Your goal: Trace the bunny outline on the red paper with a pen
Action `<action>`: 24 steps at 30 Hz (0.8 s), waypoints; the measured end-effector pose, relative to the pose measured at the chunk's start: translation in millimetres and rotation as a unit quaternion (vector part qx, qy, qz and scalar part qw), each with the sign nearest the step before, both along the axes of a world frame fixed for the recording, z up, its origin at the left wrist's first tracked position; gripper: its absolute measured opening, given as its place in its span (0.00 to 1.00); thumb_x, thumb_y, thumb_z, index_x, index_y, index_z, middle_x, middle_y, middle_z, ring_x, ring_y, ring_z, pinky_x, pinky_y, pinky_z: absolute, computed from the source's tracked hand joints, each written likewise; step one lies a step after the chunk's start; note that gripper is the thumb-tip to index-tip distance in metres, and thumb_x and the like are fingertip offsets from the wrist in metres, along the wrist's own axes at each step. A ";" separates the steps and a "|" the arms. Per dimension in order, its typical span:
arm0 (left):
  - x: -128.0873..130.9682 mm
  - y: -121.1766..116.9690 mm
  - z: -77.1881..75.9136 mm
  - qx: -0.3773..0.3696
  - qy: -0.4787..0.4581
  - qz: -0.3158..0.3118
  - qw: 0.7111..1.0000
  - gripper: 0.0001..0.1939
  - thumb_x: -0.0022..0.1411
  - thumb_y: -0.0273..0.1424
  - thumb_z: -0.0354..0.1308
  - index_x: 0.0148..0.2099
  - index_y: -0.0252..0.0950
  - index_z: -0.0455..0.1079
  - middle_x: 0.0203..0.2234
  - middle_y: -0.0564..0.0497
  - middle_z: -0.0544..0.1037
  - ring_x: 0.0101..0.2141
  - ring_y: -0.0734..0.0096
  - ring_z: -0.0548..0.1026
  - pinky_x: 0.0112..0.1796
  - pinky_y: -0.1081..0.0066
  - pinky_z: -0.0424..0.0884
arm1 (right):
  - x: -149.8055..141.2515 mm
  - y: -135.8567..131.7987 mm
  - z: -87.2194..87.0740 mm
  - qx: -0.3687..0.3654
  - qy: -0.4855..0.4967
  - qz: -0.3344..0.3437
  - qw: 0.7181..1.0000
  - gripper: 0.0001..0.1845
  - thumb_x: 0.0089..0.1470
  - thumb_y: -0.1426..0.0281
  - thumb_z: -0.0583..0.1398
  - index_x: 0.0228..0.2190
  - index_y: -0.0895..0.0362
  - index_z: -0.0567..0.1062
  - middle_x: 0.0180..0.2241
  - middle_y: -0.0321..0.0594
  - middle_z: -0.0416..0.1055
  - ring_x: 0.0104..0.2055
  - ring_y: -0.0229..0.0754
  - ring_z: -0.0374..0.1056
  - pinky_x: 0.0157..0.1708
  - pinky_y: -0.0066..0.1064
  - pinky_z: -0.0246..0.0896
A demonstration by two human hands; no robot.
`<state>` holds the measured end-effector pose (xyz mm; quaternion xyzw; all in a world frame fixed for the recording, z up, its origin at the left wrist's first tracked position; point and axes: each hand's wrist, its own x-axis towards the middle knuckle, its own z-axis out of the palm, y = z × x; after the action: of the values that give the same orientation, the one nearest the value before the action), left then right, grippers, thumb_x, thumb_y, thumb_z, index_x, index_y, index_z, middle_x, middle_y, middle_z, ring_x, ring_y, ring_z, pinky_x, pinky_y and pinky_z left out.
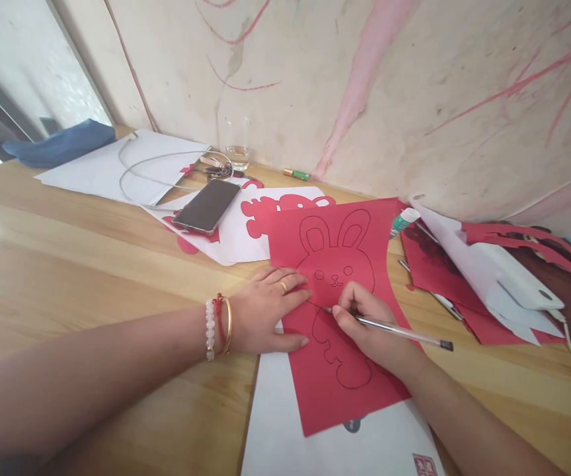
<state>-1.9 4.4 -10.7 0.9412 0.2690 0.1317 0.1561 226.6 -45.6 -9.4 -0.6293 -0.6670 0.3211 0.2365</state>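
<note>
my left hand [268,314] lay open and flat on the red paper [345,403], beside my right hand [365,327], which pinched a pen [399,330] at the rabbit outline [335,254]; sliding paper could have spoiled the line.

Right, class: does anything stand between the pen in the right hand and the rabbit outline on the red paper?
Nothing visible does. The pen, held in the right hand, has its tip on the red paper beside the rabbit outline. The left hand rests to the tip's left, not across its path.
</note>
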 end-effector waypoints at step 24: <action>2.5 -9.1 4.1 0.027 0.001 0.045 0.999 0.29 0.59 0.47 0.56 0.55 0.32 0.67 0.54 0.40 0.68 0.57 0.50 0.61 0.58 0.53 0.57 | -7.4 2.5 8.0 0.021 0.068 -0.036 0.997 0.11 0.55 0.67 0.56 0.24 0.52 0.58 0.21 0.29 0.54 0.22 0.35 0.52 0.22 0.26 0.50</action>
<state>0.5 -4.6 -6.6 0.9323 0.3074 0.1446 0.1245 219.2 -43.1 -1.4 -0.6242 -0.6334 0.3401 0.3059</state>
